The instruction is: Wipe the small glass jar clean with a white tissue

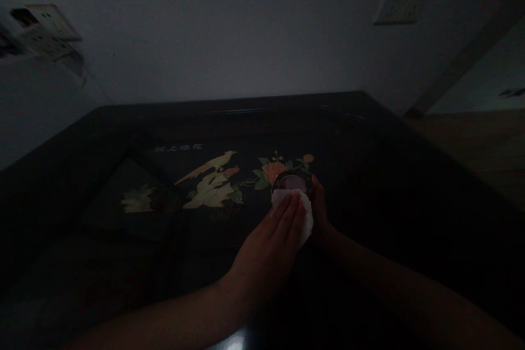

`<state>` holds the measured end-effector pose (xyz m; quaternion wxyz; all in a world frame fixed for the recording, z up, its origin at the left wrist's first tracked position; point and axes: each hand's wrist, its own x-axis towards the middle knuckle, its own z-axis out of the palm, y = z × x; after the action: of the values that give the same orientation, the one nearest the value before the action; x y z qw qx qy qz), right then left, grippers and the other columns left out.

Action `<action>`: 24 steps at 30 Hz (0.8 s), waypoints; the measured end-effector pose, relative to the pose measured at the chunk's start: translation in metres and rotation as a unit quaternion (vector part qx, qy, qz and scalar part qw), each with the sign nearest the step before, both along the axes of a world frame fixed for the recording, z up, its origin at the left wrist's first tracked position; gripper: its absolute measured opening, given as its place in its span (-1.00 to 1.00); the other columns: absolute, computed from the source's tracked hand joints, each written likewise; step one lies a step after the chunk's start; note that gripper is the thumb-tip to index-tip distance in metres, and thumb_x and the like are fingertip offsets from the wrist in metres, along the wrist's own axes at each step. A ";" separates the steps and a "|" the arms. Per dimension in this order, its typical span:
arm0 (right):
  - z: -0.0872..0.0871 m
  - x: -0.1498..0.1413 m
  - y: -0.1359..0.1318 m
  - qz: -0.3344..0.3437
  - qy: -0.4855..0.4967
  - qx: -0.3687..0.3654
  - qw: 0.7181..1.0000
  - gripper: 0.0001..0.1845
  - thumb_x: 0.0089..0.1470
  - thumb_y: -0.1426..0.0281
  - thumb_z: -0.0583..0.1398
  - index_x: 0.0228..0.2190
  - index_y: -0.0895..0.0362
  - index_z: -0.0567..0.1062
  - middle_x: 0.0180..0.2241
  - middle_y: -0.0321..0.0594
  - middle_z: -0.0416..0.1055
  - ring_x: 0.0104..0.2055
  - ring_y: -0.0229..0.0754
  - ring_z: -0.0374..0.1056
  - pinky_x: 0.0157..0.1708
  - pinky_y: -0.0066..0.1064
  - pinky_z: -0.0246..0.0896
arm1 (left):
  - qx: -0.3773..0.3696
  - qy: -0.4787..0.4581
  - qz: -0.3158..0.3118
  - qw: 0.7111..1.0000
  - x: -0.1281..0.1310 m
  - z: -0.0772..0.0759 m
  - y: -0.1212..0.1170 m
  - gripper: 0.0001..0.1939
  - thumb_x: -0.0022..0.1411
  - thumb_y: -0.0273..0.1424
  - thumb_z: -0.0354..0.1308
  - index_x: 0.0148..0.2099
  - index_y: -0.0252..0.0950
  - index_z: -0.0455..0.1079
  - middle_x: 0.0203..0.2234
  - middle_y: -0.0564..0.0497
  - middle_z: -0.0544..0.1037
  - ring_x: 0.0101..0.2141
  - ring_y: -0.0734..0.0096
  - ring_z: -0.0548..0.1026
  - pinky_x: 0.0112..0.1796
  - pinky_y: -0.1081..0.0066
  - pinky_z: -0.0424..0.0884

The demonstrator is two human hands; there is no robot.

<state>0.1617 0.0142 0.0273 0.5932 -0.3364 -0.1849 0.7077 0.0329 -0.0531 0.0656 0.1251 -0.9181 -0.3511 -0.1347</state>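
Note:
In dim light, my left hand [279,229] presses a crumpled white tissue [307,224] with its fingers close together. The tissue lies against the near side of a round, dark-rimmed object [292,179] with a paler middle, whose exact kind I cannot make out. My right hand [320,205] is wrapped round the right side of that object, its fingers partly hidden behind the rim and the tissue. Both hands are over a glossy black surface [262,126] decorated with a bird and flowers.
The black furniture top has a raised edge against a pale wall [229,38]. A double socket [402,5] is on the wall at right; another socket [53,22] with something plugged in is at left. Wooden floor [479,142] shows beyond the right edge.

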 end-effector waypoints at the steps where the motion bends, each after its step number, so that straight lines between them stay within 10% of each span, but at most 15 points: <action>1: 0.001 0.000 0.001 0.004 0.005 -0.007 1.000 -0.58 -0.13 -0.04 0.17 -0.51 0.06 0.51 -0.57 -0.26 0.52 -0.28 -0.01 0.48 -0.21 -0.23 0.38 | 0.004 0.005 0.005 1.000 0.000 0.001 -0.002 -0.47 0.25 -0.61 -0.20 0.26 -0.59 0.05 0.25 -0.31 0.12 0.25 0.08 0.07 0.13 0.23 0.29; 15: -0.002 -0.004 -0.001 0.030 0.062 -0.003 0.998 -0.57 -0.08 0.01 0.13 -0.37 0.05 0.56 -0.38 -0.26 0.58 -0.17 -0.07 0.47 -0.16 -0.25 0.36 | -0.001 0.003 0.053 0.999 -0.010 0.005 0.025 -0.48 0.22 -0.66 -0.19 0.24 -0.63 0.05 0.22 -0.42 0.14 0.23 0.04 0.09 0.11 0.17 0.31; 24: 0.001 0.000 0.006 0.004 0.059 -0.029 0.998 -0.63 -0.08 0.02 0.13 -0.54 0.03 0.53 -0.49 -0.32 0.56 -0.31 -0.11 0.48 -0.19 -0.30 0.36 | -0.019 0.028 0.054 0.998 -0.003 0.002 -0.002 -0.47 0.21 -0.63 -0.19 0.24 -0.62 0.08 0.23 -0.38 0.14 0.23 0.03 0.09 0.12 0.20 0.31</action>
<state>0.1614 0.0205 0.0283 0.5900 -0.3103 -0.1301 0.7339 0.0304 -0.0555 0.0676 0.1246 -0.9036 -0.3987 -0.0954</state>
